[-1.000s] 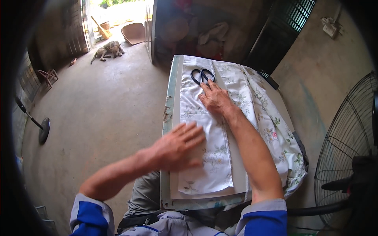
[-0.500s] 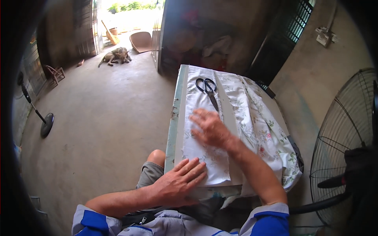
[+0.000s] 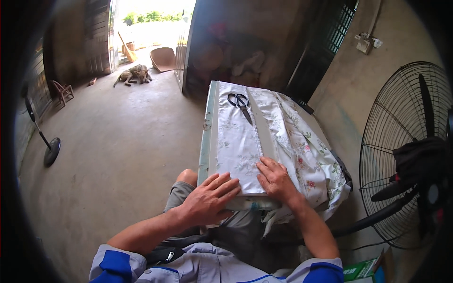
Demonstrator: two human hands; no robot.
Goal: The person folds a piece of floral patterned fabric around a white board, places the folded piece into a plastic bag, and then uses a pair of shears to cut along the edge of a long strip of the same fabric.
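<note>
A strip of white flowered cloth point(image 3: 233, 141) lies flat along the left part of the table point(image 3: 206, 127). My left hand point(image 3: 210, 195) rests on its near left corner, fingers stretched out flat. At the near right edge of the strip, my right hand point(image 3: 277, 180) lies with fingers extended on the cloth, gripping nothing. A pair of black-handled scissors point(image 3: 243, 107) sits on the far part of the strip, blades toward me. Right of the strip, a larger flowered cloth point(image 3: 306, 155) lies in folds and hangs over the table's near right side.
A large black fan point(image 3: 401, 141) stands close on the right, a green box point(image 3: 361, 271) below it. On the left are another fan's stand point(image 3: 52, 151) and a small chair point(image 3: 62, 92). A dog point(image 3: 133, 75) lies on the floor by the bright doorway.
My right hand has moved from the middle of the strip to its near right edge and now lies still. My left hand stays at the near left corner. The whole view has shifted slightly.
</note>
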